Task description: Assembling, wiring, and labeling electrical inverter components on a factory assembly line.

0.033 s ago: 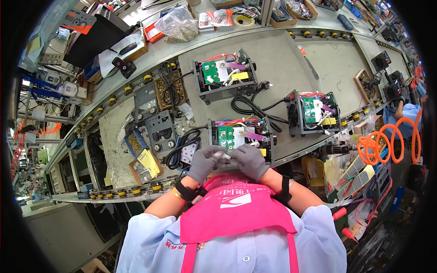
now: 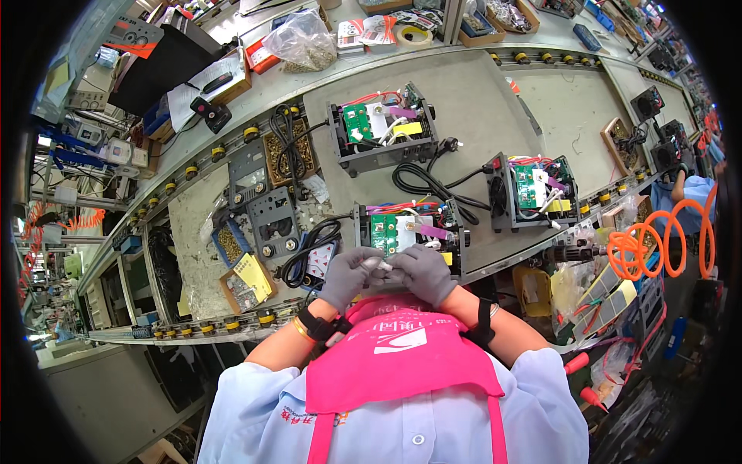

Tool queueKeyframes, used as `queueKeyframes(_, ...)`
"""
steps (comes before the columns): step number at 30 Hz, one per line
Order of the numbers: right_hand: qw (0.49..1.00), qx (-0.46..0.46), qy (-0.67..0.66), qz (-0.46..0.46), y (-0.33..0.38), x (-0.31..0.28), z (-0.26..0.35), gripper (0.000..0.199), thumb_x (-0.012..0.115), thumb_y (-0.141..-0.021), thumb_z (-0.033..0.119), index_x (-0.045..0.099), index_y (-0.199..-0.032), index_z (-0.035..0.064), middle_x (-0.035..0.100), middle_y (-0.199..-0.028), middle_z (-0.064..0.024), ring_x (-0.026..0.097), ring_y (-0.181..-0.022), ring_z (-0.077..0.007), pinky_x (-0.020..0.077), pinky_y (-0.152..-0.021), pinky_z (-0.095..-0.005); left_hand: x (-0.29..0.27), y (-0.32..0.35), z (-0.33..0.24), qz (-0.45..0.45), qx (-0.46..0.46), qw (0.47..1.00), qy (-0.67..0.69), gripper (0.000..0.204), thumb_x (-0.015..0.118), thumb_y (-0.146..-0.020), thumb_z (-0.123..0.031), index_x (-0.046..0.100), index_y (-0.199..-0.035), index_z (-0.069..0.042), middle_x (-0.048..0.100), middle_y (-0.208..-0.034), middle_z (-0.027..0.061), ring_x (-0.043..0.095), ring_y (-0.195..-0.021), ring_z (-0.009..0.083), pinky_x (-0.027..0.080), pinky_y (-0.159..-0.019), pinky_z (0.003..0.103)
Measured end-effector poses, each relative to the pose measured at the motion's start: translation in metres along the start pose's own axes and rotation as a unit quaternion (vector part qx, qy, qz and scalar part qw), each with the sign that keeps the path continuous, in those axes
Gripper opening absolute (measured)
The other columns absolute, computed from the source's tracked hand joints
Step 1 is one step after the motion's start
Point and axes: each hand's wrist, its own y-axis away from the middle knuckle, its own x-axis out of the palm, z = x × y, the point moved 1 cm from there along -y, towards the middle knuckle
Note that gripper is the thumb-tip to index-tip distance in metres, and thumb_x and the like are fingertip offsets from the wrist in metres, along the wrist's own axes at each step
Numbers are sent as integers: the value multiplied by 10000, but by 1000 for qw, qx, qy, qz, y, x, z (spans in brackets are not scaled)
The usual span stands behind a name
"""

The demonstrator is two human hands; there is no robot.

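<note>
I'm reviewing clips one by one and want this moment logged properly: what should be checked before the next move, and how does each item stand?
1. Both gloved hands visible: ok. The left hand and right hand meet at the nearest open chassis.
2. Item in the fingers identified: cannot tell. Something whitish shows, but may be glove.
3. Green circuit board exposed: ok, the chassis top is open.
4. Black power cord clear of the left hand: cannot tell. It lies coiled close by.
5. Blue tray stocked: ok, brass-coloured small parts inside.
</note>
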Motion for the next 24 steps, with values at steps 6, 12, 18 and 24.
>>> queueKeyframes(6, 999, 7, -3, -51, -2, 4, -1, 175, 687, -716, 162, 634, -868, 94, 613, -763, -69, 606, -716, -260, 489, -618, -363, 0, -2, 14, 20, -3, 1000, 14, 205, 537, -920, -73, 581, -1093, 27, 666, -913, 105, 672, -752, 165, 566, -663, 253)
queueKeyframes(12, 999, -29, 3, -35, 2, 0, -7, 153, 665, -760, 207, 618, -858, 99, 595, -750, -71, 592, -720, -259, 478, -621, -376, 5, -3, 10, 22, 3, 1000, -6, 192, 541, -915, -71, 587, -1073, 27, 663, -908, 104, 669, -728, 160, 566, -654, 258)
queueKeyframes(18, 997, 3, -63, -44, 7, -38, -6, 270, 686, -741, 158, 631, -1001, 109, 608, -817, -96, 602, -776, -290, 493, -673, -375, -10, 5, -3, 4, 44, 995, -85, 242, 513, -926, -157, 595, -1103, -13, 645, -841, 61, 604, -621, 99, 512, -557, 229)
queueKeyframes(24, 943, 111, -44, -311, 63, -162, -62, 199, 625, -771, 4, 662, -963, 43, 644, -857, -91, 623, -781, -191, 502, -680, -294, 0, 19, -45, -9, 100, 989, 113, 370, 511, -877, -78, 506, -1230, 32, 624, -939, 124, 609, -722, 142, 550, -666, 281)
